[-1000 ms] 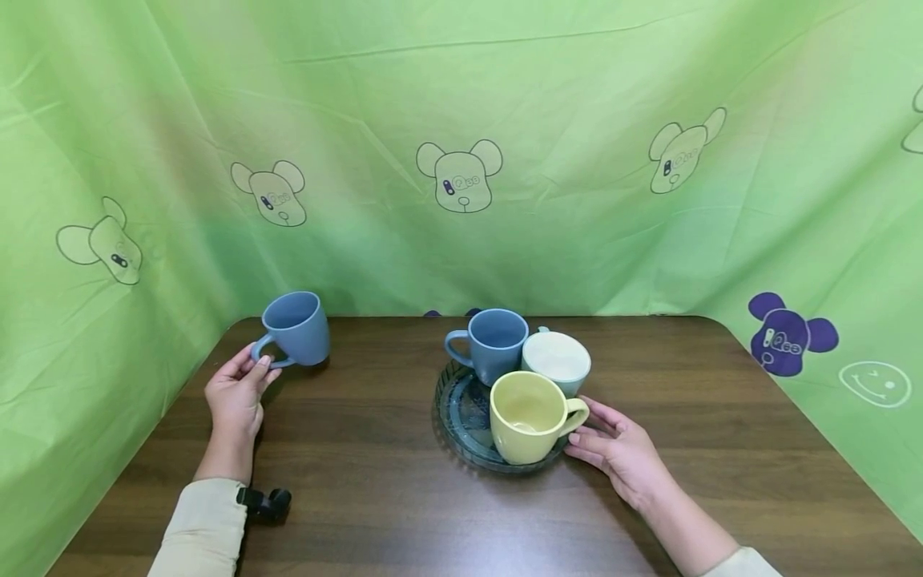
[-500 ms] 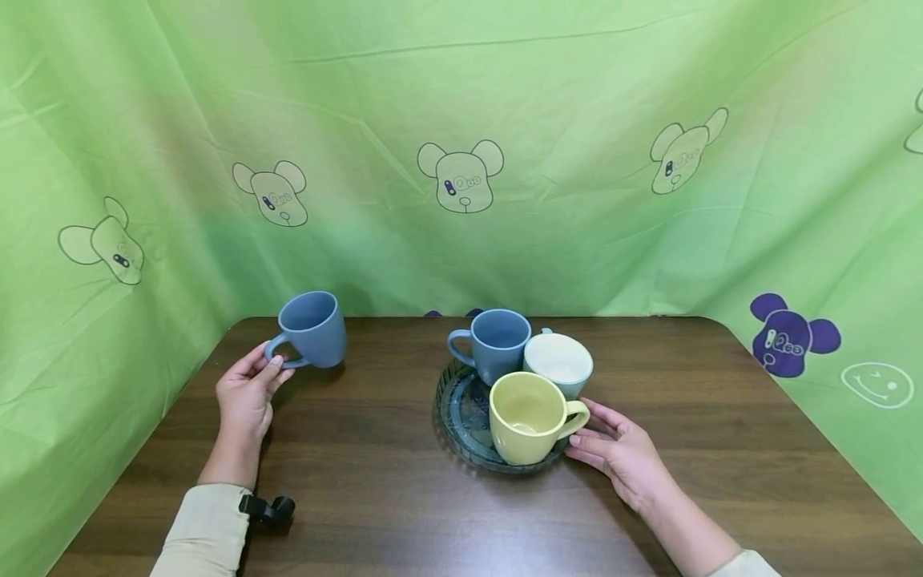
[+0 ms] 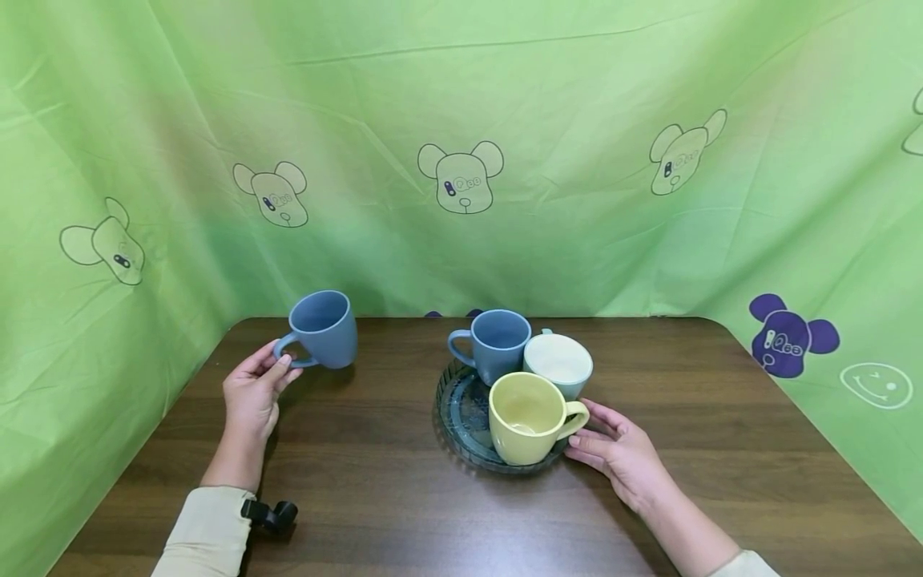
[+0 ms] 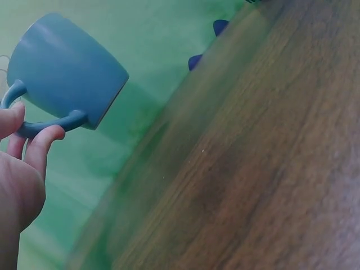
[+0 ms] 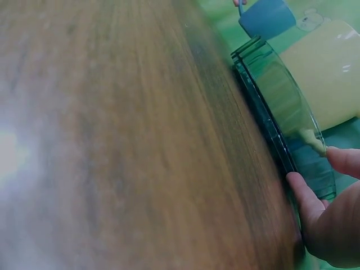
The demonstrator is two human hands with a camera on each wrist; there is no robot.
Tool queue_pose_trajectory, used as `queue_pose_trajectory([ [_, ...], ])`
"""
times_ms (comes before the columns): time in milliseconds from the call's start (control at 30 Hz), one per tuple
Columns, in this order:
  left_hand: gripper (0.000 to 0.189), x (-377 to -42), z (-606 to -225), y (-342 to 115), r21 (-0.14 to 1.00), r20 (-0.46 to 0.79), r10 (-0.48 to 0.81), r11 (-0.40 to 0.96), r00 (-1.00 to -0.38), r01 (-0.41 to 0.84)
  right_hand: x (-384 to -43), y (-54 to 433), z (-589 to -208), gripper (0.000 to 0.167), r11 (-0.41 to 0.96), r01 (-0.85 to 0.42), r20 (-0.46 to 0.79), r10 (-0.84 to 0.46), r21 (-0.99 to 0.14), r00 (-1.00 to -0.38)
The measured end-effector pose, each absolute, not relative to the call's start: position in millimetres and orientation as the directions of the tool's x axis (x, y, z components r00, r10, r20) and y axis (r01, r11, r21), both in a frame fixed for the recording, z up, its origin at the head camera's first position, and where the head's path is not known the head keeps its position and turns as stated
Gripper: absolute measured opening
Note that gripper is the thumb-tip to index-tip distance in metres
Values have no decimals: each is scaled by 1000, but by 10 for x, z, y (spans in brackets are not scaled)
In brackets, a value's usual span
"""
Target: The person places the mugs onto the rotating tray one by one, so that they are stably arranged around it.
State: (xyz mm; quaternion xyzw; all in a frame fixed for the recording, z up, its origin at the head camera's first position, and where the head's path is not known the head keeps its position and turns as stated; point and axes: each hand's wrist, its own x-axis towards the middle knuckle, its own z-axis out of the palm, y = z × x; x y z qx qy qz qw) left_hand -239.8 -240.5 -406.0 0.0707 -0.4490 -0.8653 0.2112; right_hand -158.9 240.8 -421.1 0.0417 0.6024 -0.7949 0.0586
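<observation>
My left hand (image 3: 252,393) pinches the handle of a blue mug (image 3: 332,336) between thumb and fingers. In the left wrist view that mug (image 4: 67,67) hangs in the air, tilted, its base apart from the tabletop. At the right, my right hand (image 3: 627,465) holds the edge of a dark glass plate (image 3: 456,429), with fingers at its rim and low side in the right wrist view. On the plate stand a second blue mug (image 3: 496,353), a pale mug (image 3: 558,365) and a yellow mug (image 3: 525,425). The yellow mug's handle points toward my right hand.
A brown wooden table (image 3: 375,497) lies under everything. Green cloth (image 3: 360,160) with bear-head drawings hangs behind it and along both sides. A black strap device (image 3: 270,515) sits on my left wrist.
My left hand has carried the blue mug to the right, toward the plate, in a short steady move. The right hand, plate and its mugs stay put.
</observation>
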Motion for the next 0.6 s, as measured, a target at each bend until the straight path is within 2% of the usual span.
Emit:
queue_pose_trajectory([
  [600,33,-2341,-4016,-2318,807,90,-361,-519,-928,280,-1586,2394,-4192,75,-241,144,-138,-42,-960,-990],
])
